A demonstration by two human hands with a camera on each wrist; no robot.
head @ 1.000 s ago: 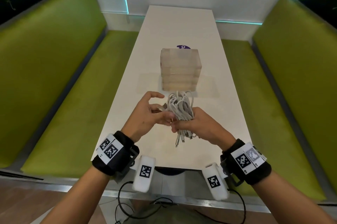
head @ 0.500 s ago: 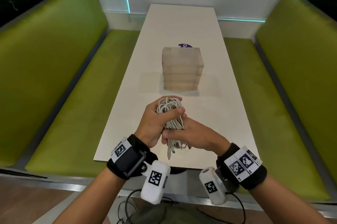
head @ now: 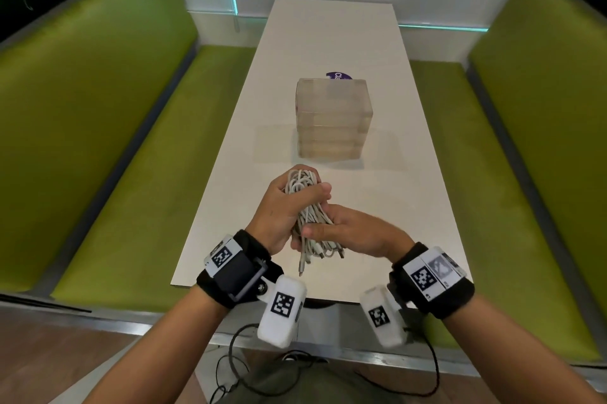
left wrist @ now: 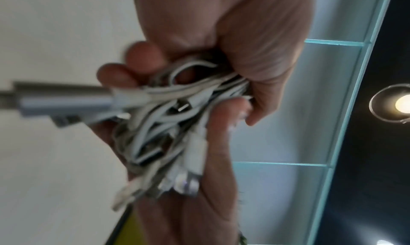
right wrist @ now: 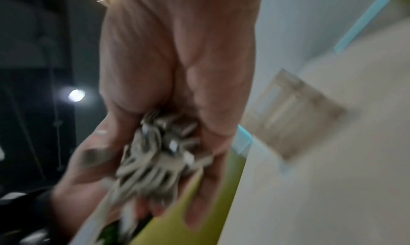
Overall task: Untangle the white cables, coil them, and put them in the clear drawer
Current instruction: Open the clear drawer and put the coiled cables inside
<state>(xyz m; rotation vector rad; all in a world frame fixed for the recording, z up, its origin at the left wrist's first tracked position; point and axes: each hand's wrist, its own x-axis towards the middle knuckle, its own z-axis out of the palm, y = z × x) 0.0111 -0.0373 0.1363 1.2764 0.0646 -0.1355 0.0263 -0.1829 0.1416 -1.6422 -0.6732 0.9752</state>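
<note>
A bundle of white cables [head: 307, 206] is held above the near end of the white table [head: 387, 200]. My left hand [head: 289, 203] grips the looped upper part of the bundle, thumb across it. My right hand [head: 341, 233] grips the lower part, where several plug ends [head: 323, 254] hang out. The left wrist view shows the tangled white cables [left wrist: 177, 119] with fingers curled round them. Blurred cables [right wrist: 157, 159] fill the palm in the right wrist view. The clear drawer unit [head: 331, 121] stands shut just beyond the hands, also seen blurred as the clear drawer unit [right wrist: 295, 112].
Green benches [head: 108, 127] flank the narrow table on both sides. A purple round sticker [head: 338, 75] peeks out behind the drawer unit. The table's near edge [head: 236, 287] lies just below my wrists. Black wires [head: 249, 367] hang under it.
My left hand went from open beside the bundle to gripping its looped top. Both hands drew the bundle slightly nearer and left. The right hand kept hold of the lower part.
</note>
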